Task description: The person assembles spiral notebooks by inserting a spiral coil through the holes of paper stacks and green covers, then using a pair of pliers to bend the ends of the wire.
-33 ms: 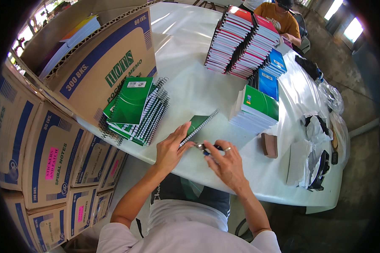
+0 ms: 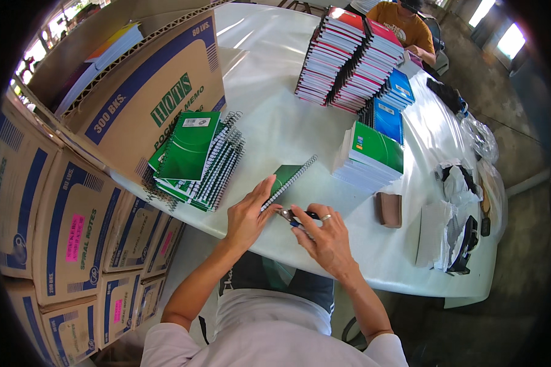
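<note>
A green spiral notebook (image 2: 285,175) stands tilted at the table's near edge, its wire coil facing right. My left hand (image 2: 248,211) grips it, fingers along the cover and thumb by the coil's lower end. In my right hand (image 2: 327,241) are small pliers (image 2: 286,214) with dark handles. Their metal jaws meet the lower end of the coil near my left thumb; whether they bite the wire cannot be made out. Left of the notebook lies a pile of green spiral notebooks (image 2: 193,147), coils pointing various ways.
Beyond my right hand stand a green-topped notebook stack (image 2: 373,150), blue notebooks (image 2: 389,119) and tall red-covered stacks (image 2: 343,58). A brown block (image 2: 389,210) and torn white packaging (image 2: 434,235) lie rightward. Cardboard boxes (image 2: 82,226) line the left. A person (image 2: 410,27) sits at the far end.
My right hand has shifted very slightly left, its fingers drawn a little closer around the pliers. The notebook and left hand stay in place.
</note>
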